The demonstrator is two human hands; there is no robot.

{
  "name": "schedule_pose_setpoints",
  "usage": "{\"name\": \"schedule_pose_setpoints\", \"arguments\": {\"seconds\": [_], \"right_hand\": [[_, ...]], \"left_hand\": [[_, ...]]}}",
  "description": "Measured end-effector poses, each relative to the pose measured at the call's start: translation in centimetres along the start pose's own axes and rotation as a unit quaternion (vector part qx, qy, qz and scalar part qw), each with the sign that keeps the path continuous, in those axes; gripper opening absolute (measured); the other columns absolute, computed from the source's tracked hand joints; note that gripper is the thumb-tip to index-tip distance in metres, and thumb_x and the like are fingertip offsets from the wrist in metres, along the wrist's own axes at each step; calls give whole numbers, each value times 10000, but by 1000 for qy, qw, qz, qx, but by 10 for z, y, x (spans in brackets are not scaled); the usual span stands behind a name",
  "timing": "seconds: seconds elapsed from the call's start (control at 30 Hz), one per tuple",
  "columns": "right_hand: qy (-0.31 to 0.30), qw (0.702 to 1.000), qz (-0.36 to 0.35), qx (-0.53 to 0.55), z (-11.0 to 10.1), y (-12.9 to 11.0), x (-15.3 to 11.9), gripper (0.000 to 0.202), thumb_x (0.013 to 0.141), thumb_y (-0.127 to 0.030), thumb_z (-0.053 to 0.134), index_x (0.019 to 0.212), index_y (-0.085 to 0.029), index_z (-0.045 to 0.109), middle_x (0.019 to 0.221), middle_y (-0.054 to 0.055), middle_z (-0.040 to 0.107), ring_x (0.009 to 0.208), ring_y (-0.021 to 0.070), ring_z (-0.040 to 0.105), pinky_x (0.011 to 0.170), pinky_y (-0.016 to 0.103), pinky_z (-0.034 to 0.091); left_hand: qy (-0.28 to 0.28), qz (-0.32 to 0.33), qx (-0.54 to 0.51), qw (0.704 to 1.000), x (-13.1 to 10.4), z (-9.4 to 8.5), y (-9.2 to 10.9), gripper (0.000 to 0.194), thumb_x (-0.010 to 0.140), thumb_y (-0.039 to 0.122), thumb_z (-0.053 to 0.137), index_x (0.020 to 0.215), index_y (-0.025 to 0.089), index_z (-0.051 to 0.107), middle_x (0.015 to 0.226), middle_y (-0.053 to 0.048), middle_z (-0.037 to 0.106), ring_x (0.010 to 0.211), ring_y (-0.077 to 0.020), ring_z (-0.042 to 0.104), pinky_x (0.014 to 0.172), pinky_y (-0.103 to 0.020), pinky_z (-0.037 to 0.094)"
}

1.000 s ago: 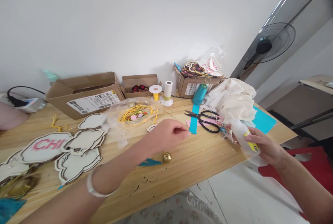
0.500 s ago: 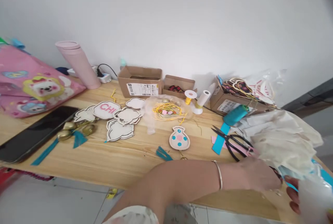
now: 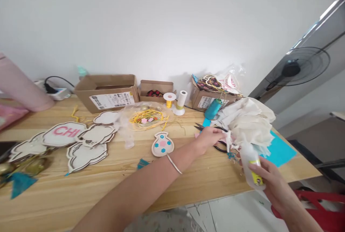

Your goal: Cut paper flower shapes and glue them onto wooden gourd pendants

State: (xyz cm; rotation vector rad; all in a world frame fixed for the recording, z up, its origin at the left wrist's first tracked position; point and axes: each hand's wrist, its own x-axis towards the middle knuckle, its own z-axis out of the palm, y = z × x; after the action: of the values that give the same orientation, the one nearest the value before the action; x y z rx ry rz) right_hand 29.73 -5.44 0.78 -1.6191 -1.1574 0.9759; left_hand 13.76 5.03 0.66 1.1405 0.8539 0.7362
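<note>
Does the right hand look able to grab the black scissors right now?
Probably not: the right hand is wrapped around the plastic bottle, and the left hand partly covers the scissors, though part of their handles shows.

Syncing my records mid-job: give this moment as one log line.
left hand: over black-handled scissors, at white scrap | right hand: holding yellow-labelled squeeze bottle | near scissors: teal thread spool

Right hand [image 3: 269, 174] around a translucent bottle [image 3: 251, 165], left hand [image 3: 211, 139] over black-handled scissors [image 3: 221, 147].
</note>
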Motion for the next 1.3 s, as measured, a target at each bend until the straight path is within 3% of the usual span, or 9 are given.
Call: {"name": "schedule_pose_setpoints", "arguments": {"seconds": [0.17, 0.37, 0.6, 0.77, 1.07, 1.17, 1.3], "right_hand": [[-24, 999, 42, 10, 13, 1, 1, 483, 519, -394, 760, 948, -182, 695, 878, 60, 696, 839, 285, 610, 631, 305, 483], [-58, 997, 41, -1, 16, 6, 6, 552, 536, -379, 762, 1030, -150, 670, 831, 41, 682, 754, 225, 576, 612, 269, 444], [-60, 998, 34, -5, 14, 8, 6, 549, 554, -411, 748, 1035, -158, 672, 839, 49, 679, 761, 229, 574, 607, 272, 440], [-63, 997, 34, 19, 15, 5, 4, 553, 563, -424, 743, 1039, -152, 669, 820, 58, 681, 796, 251, 589, 628, 287, 454], [-103, 990, 71, 63, 14, 7, 3, 508, 573, -410, 735, 1003, -145, 679, 852, 75, 693, 783, 253, 617, 626, 296, 465], [-99, 993, 54, 32, 14, 5, 5, 553, 584, -428, 718, 1048, -132, 660, 846, 78, 697, 780, 262, 621, 612, 301, 470], [-37, 991, -45, -124, 13, 6, 8, 539, 630, -423, 666, 1091, -143, 646, 904, 73, 697, 824, 272, 619, 660, 321, 487]], "left_hand": [[29, -22, -79, 996, -1, -6, -14, 167, 680, 271, 603, 592, 135, 564, 611, -4, 557, 550, -79, 451, 529, -220, 304], [22, -17, -147, 989, -5, -4, -17, 222, 561, 326, 694, 594, 143, 572, 581, 31, 502, 537, -68, 409, 534, -217, 303], [5, -8, -212, 977, -7, -1, -17, 256, 595, 316, 701, 519, 141, 530, 494, 66, 407, 478, -46, 350, 511, -212, 290], [-8, -21, -244, 970, -5, 1, -22, 308, 496, 288, 808, 695, 116, 647, 683, -4, 605, 548, -49, 451, 551, -212, 331], [-26, -23, -243, 969, -4, 4, -22, 384, 424, 337, 851, 704, 116, 707, 697, -30, 654, 637, -90, 536, 621, -238, 375], [-33, -14, -223, 974, -6, 4, -21, 364, 451, 323, 843, 711, 97, 727, 691, -49, 668, 626, -93, 524, 621, -245, 367], [-16, 12, -214, 977, -7, 7, -21, 320, 449, 324, 841, 654, 110, 721, 597, -13, 638, 534, -68, 468, 585, -240, 353]]}}
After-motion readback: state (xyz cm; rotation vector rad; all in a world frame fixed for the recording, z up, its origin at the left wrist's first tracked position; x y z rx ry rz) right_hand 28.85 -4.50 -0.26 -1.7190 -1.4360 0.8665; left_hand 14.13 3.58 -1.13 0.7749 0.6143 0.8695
